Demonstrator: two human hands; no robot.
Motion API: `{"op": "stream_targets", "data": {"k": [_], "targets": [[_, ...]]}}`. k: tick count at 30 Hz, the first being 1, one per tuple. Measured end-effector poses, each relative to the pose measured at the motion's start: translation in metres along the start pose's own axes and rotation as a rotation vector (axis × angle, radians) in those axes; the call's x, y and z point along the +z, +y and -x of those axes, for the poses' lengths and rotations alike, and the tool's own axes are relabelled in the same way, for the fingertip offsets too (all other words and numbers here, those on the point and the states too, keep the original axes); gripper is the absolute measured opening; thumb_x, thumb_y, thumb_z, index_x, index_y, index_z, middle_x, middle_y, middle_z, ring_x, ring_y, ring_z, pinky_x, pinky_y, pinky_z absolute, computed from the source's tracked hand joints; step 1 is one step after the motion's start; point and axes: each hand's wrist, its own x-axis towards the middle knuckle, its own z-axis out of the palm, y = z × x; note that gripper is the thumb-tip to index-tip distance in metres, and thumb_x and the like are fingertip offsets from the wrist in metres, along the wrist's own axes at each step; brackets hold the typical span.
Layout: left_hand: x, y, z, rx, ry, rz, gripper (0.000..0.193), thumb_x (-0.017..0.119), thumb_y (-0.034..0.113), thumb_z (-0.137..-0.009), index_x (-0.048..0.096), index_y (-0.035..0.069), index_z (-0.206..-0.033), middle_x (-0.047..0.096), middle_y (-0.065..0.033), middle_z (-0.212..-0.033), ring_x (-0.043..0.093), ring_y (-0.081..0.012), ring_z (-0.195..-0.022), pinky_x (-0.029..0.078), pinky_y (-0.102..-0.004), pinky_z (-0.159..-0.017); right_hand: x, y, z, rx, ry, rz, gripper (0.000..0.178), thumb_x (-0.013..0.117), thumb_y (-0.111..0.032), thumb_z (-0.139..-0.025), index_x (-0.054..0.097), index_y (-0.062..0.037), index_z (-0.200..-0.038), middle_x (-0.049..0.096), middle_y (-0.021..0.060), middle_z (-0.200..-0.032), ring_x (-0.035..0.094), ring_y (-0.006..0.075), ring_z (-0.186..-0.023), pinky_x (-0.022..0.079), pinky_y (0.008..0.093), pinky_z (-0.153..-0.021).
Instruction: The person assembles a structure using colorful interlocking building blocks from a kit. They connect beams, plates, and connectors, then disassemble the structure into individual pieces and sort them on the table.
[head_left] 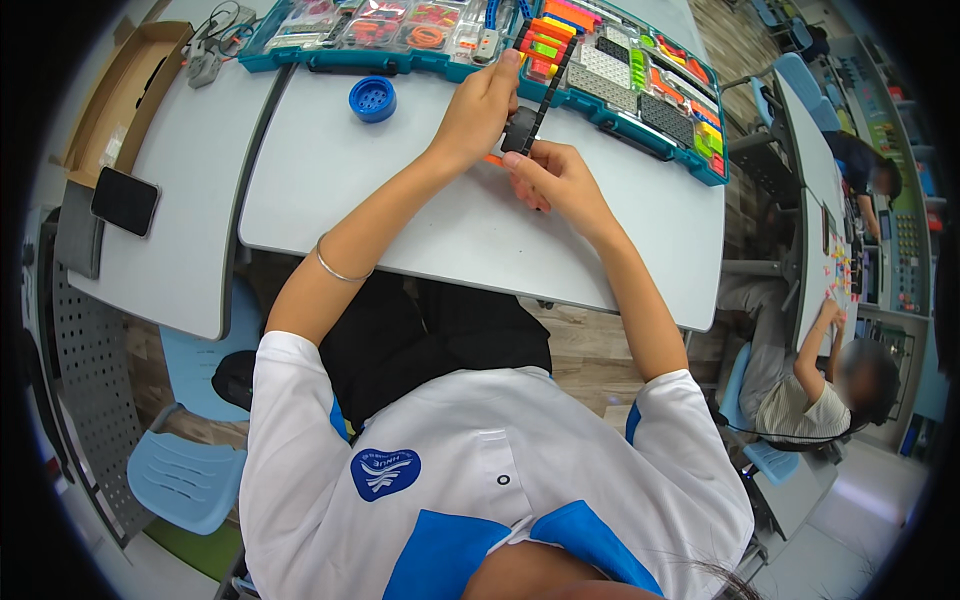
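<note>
Head view gives me both hands out over the near desk (330, 190), busy with one partly built piece. I read the left hand (478, 112) as gripping its upper left side, fingers curled around it, while the right hand (562, 185) pinches the lower end, thumb on top and the other fingers folded beneath. Neither hand looks spread, though I cannot tell how firmly they press.

Between them is the black assembly (521, 130), tilted, with a narrow dark strip running up and away from the right thumb. Orange and yellow parts show near its top, but I cannot tell which are fixed to it and which lie behind.

As for progress, I would call it midway: several parts appear joined, so some building is done. I cannot confirm that any joint is finished, because fingers cover the lower end. Left of the left hand, a blue wheel (372, 99) rests loose on the desk, apart from the assembly. Just beyond the hands, the open teal case (628, 127) holds many sorted pieces, so there is plenty unused; how many of those are needed, I cannot judge from here.
</note>
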Motion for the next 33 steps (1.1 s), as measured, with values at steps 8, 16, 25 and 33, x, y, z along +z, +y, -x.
{"op": "stream_targets", "data": {"k": [8,16,25,33], "targets": [[-0.001,0.008,0.002,0.01,-0.092,-0.019,0.055,0.032,0.056,-0.103,0.04,0.012,-0.071,0.033,0.0048,-0.064,0.029,-0.0066,-0.056,0.026,-0.0241,-0.048,-0.014,0.004,-0.001,-0.173,0.147,0.041,0.034,0.068,-0.035,-0.09,0.063,-0.0023,-0.088,0.057,-0.0002,-0.068,0.052,0.0069,-0.059,0.039,0.0226,-0.053],[0.002,0.004,0.003,-0.011,-0.12,-0.057,0.055,0.036,0.055,-0.103,0.043,0.011,-0.071,0.035,0.0053,-0.064,0.03,-0.0059,-0.057,0.026,-0.0247,-0.05,-0.019,0.005,-0.005,-0.164,0.244,-0.59,0.03,0.067,-0.025,-0.094,0.06,-0.0003,-0.109,0.061,0.0056,-0.096,0.056,0.011,-0.092,0.046,0.0272,-0.074],[0.008,0.007,0.007,-0.003,-0.189,-0.106,0.058,0.037,0.054,-0.103,0.043,0.01,-0.067,0.032,0.0062,-0.06,0.028,-0.0061,-0.055,0.025,-0.0255,-0.05,-0.025,0.014,-0.006,-0.156,0.127,-0.557,0.026,0.07,-0.02,-0.091,0.063,-0.004,-0.111,0.064,0.0058,-0.105,0.057,0.0117,-0.1,0.044,0.0296,-0.086],[0.011,-0.002,0.008,-0.043,-0.163,-0.114,0.059,0.035,0.054,-0.103,0.042,0.009,-0.066,0.032,0.0062,-0.06,0.028,-0.006,-0.056,0.027,-0.0259,-0.05,-0.021,0.014,-0.007,-0.125,0.215,-0.578,0.023,0.075,-0.022,-0.087,0.068,-0.0058,-0.102,0.066,0.0013,-0.095,0.059,0.0092,-0.087,0.046,0.0275,-0.081]]}}
